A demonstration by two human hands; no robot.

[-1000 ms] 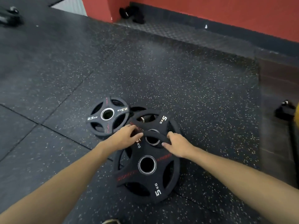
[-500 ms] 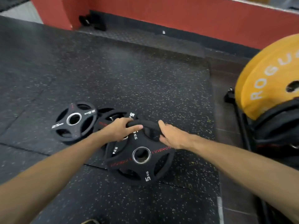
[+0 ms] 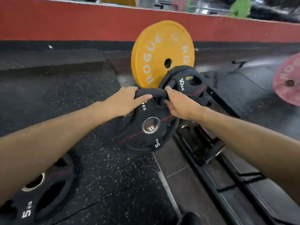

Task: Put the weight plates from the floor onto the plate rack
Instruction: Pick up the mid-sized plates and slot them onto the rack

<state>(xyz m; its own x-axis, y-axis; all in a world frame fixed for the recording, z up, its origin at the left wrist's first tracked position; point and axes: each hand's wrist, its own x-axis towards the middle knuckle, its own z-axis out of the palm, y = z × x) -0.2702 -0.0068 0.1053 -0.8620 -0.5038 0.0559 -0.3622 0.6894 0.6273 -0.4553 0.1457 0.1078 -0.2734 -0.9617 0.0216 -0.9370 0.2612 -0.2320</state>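
I hold a black 5 kg plate [image 3: 151, 133] off the floor by its top rim, tilted toward me. My left hand [image 3: 125, 101] grips the rim's left part and my right hand [image 3: 180, 104] grips its right part. Just behind it a black 10 kg plate [image 3: 186, 80] stands upright in the black plate rack [image 3: 211, 150], and behind that a yellow ROGUE plate [image 3: 159, 52]. Another black 5 kg plate [image 3: 40, 192] lies flat on the floor at the lower left, partly hidden by my left arm.
The rack's black frame runs from the centre toward the lower right. A blurred pink plate [image 3: 289, 80] stands at the right edge. A red wall [image 3: 65, 21] with a mirror above borders the speckled rubber floor [image 3: 65, 95].
I have lifted the 5 kg plate off the floor pile and carried it right, up to the rack. The view has swung right, so the 2.5 kg plate is out of sight.
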